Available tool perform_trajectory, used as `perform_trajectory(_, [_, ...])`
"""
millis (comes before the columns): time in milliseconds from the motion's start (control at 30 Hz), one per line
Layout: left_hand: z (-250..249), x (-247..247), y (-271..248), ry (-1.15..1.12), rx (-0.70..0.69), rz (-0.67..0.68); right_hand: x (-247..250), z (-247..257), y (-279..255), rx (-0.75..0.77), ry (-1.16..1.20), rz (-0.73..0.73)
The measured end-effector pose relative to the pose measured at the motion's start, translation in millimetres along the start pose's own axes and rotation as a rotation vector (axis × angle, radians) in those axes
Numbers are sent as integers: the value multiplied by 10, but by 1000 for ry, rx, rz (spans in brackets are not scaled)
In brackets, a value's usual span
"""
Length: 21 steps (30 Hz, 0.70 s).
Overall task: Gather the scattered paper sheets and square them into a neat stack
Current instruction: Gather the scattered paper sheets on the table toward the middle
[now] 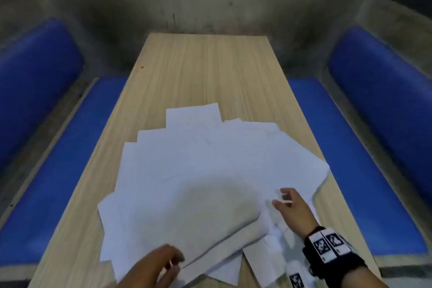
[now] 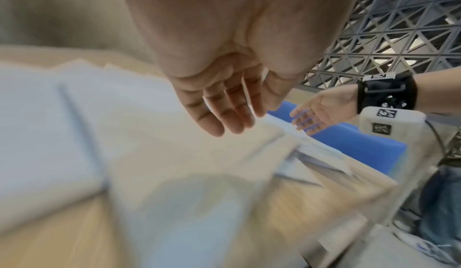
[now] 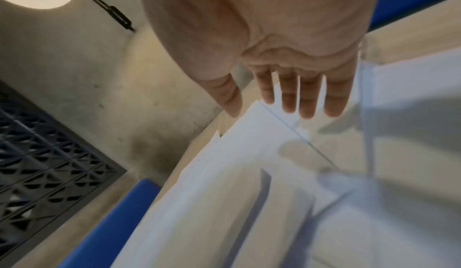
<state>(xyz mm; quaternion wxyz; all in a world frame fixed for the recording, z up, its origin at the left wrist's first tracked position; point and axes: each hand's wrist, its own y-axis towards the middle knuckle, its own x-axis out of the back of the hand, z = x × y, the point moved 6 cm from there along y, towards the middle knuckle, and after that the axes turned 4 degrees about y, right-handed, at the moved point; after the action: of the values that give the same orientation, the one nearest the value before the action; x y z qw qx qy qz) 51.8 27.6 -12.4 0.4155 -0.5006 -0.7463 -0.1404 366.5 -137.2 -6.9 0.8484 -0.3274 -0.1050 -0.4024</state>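
Note:
Several white paper sheets (image 1: 198,170) lie fanned out and overlapping on the near half of the wooden table (image 1: 203,72). My left hand (image 1: 161,264) hovers at the near edge of the sheets, fingers loosely bent, holding nothing. In the left wrist view the left hand (image 2: 224,114) is open above the paper sheets (image 2: 124,124). My right hand (image 1: 287,203) is over the right side of the fan, fingers spread and straight. The right wrist view shows the right hand (image 3: 286,102) with its fingers (image 3: 309,102) extended above the paper sheets (image 3: 249,183), gripping nothing.
Blue padded benches (image 1: 346,147) run along both sides of the table, with a blue bench (image 1: 65,152) on the left. A concrete wall (image 1: 210,7) stands behind the table's far end. The far half of the tabletop is bare wood.

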Motion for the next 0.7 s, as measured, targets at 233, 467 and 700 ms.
perform_trajectory(233, [200,418,1411,513,212,121,-158,-28,398,-193,65,-102])
perform_trajectory(467, [197,196,1667,317,360,179,-311,-67,418,-58,-13,-45])
perform_trajectory(700, [245,428,1641,146,383,88,-188,-322,282,-131,337,-38])
